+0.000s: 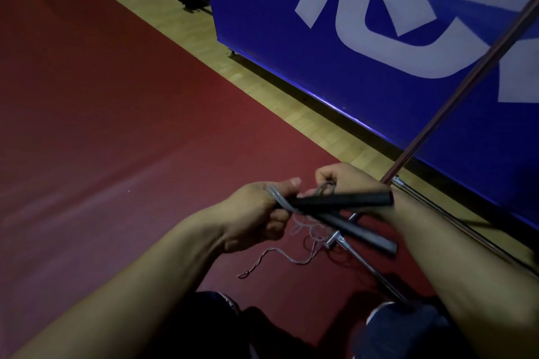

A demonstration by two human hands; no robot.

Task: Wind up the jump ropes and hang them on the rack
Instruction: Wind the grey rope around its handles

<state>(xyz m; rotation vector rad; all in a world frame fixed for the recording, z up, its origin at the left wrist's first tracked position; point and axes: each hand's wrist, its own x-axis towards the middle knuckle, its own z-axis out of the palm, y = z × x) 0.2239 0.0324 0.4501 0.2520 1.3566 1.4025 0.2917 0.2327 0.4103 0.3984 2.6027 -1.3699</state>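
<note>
Red floor [116, 125] lies under my hands, a blue banner [379, 38] beyond. My left hand [256, 213] grips the jump rope [280, 202] coils and black handles [344, 201]; my right hand [341, 181] pinches cord. The rack [364, 259] base is partly hidden by my arms.

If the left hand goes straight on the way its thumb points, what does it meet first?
Probably the right hand, close beyond the left hand. The left thumb points right and slightly away, across the gathered rope it grips. Depth is unclear, so it may pass just beside it.
</note>
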